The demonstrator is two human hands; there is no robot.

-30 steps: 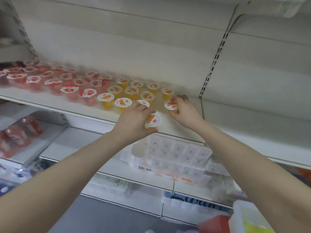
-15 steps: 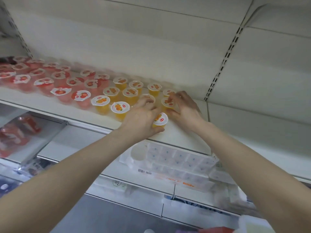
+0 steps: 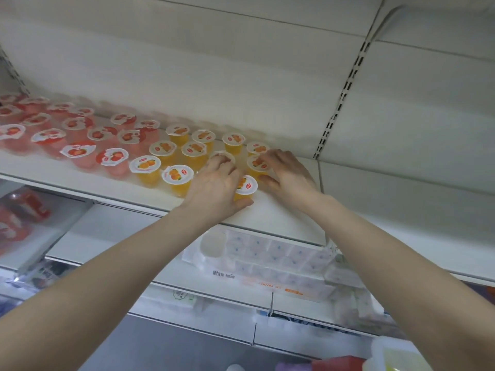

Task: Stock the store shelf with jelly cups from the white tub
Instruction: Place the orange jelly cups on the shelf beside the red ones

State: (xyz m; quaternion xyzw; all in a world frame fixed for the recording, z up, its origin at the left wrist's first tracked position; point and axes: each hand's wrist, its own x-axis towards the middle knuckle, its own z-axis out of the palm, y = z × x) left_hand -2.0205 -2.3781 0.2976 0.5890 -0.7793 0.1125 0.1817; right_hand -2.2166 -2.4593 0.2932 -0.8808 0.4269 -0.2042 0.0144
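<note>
Several orange jelly cups and red jelly cups stand in rows on the white shelf. My left hand grips an orange jelly cup at the front of the shelf, thumb under its side, while its fingertips touch another cup behind. My right hand curls round an orange cup just right of that, with one more cup behind it. A corner of the white tub shows at the bottom right.
The shelf to the right of my hands is bare up to the slotted upright. A wrapped multipack of white items lies on the shelf below. Red packets sit at lower left. A red object is beside the tub.
Both hands have set their orange cups down onto the shelf beside the orange rows. The camera has tilted up, so the tub has slid mostly out of view.
</note>
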